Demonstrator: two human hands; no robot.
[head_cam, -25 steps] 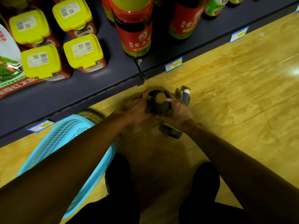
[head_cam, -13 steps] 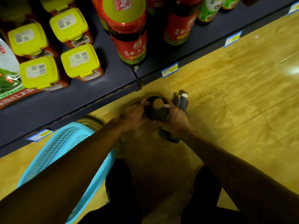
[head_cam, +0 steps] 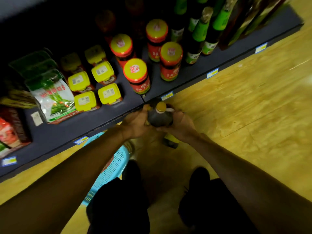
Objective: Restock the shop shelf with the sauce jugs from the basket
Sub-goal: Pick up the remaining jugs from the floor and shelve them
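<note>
I'm holding the dark sauce jug (head_cam: 160, 117) just at the front lip of the shelf (head_cam: 94, 125), bare shelf space lying beside the red-labelled jars (head_cam: 137, 76). My left hand (head_cam: 135, 123) and right hand (head_cam: 179, 125) are gripping its sides, arms stretched forward over the blue basket (head_cam: 109, 168).

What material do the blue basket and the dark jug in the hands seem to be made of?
Basket: probably moulded plastic, matte light blue, judging by its regular grid of small holes. Jug, held by the left hand and the right hand: likely glossy clear plastic over dark sauce, with a yellow cap; glass cannot be excluded.
</note>
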